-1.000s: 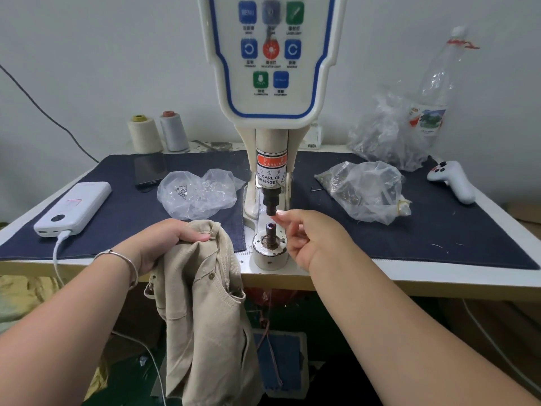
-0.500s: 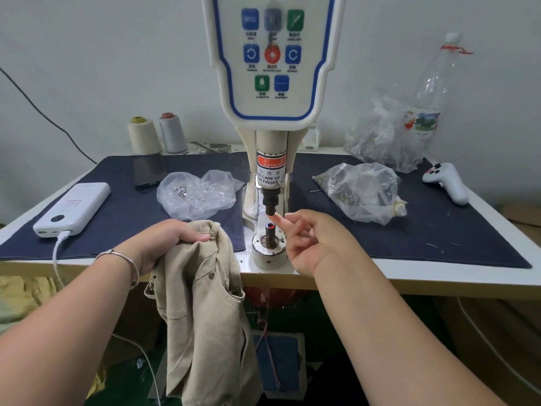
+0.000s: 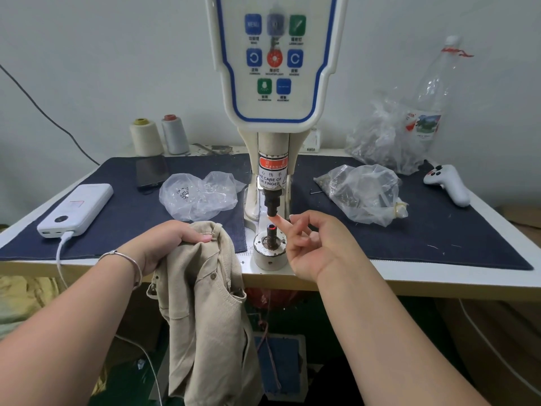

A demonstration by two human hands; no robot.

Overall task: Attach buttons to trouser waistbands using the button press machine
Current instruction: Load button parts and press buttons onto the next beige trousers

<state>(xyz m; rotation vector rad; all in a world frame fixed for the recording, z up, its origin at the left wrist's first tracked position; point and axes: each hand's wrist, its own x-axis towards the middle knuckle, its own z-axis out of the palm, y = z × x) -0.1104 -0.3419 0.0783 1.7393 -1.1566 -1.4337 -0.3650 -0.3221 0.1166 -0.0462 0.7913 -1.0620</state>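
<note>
left hand (image 3: 172,241) grips trousers (image 3: 205,312) | right hand (image 3: 316,247) beside press die (image 3: 270,230)

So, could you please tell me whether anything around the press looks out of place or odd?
Yes: the right hand has a fingertip in the gap between the upper punch and lower die, right below the finger warning label.

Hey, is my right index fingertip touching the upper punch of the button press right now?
Cannot tell. In the head view the right hand's index fingertip sits just under the upper punch, but whether a gap separates them is unclear.
</note>
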